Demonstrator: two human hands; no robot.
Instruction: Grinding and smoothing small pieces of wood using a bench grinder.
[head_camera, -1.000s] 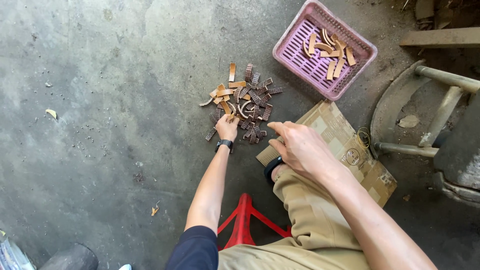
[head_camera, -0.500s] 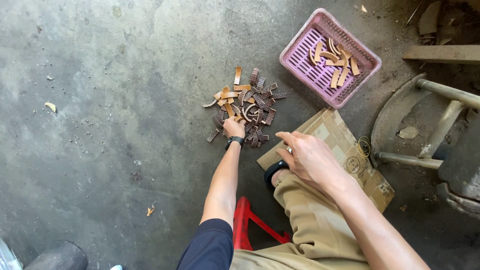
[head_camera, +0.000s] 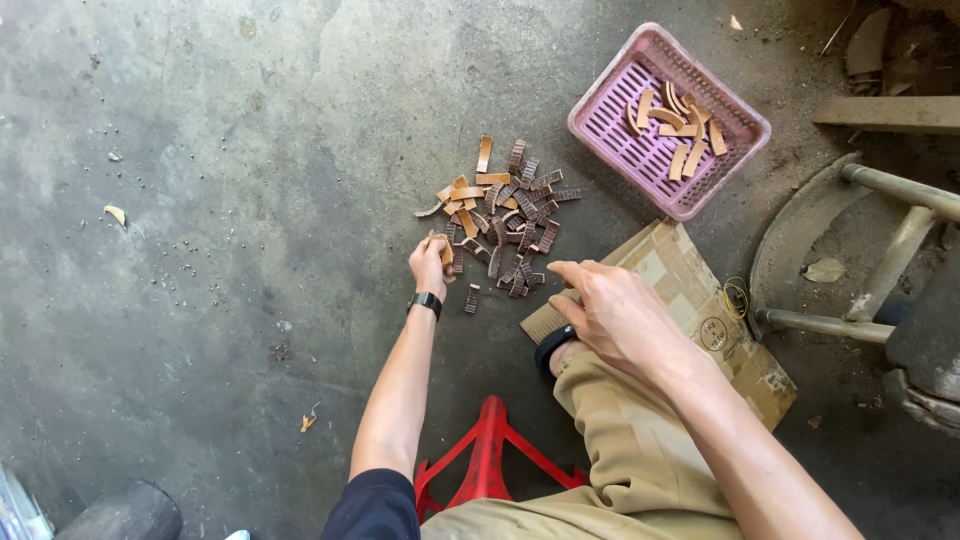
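Far to the left of the left hand's grip, a pale scrap lies on the grey concrete floor, and nearer the person a small dry leaf rests on the same floor. The left hand, with a black watch on its wrist, reaches out low to the floor; its grip is clenched on a small tan leather piece at the left edge of a heap. That pile of leather pieces, tan and dark brown strips mixed, spreads just to the right of and beyond this grip, touching the floor.

Below the left arm a red stool shows between the legs. The right hand hovers over the knee with its fingers loosely curled; the grip holds nothing that can be seen, and it sits near the right edge of the pile. Just under and to the right of it lies a flattened cardboard sheet. Beyond this grip, up and to the right, a pink plastic basket holds several tan strips. Furthest right stands a grey metal frame.
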